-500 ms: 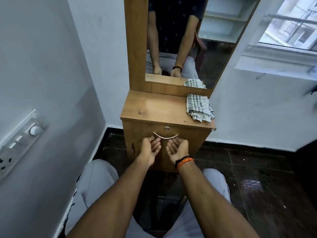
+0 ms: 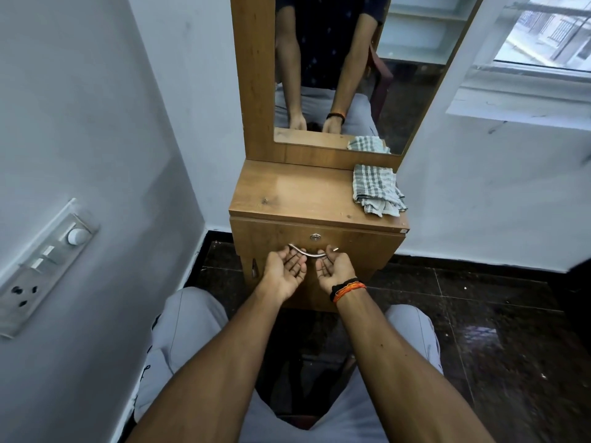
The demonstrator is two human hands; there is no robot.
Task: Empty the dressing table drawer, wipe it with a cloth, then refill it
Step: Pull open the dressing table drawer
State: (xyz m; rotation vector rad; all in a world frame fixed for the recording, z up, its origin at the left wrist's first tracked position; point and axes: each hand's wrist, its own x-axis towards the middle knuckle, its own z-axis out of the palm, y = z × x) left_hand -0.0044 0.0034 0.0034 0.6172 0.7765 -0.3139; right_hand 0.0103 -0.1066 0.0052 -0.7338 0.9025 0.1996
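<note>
The closed wooden drawer front (image 2: 315, 247) sits below the dressing table's brown wooden counter (image 2: 287, 195), its curved silver metal handle (image 2: 308, 252) under a small round lock (image 2: 315, 237). Both palms face up, the left hand (image 2: 284, 270) and right hand (image 2: 334, 266) hooking curled fingers under the handle, apparently gripping it to pull. A folded grey-checked cloth (image 2: 377, 193) waits on the counter's right corner for wiping.

A switch panel (image 2: 48, 260) with sockets is mounted on the left wall. A window (image 2: 543, 33) sits upper right. The floor (image 2: 495, 314) consists of dark glossy tiles.
</note>
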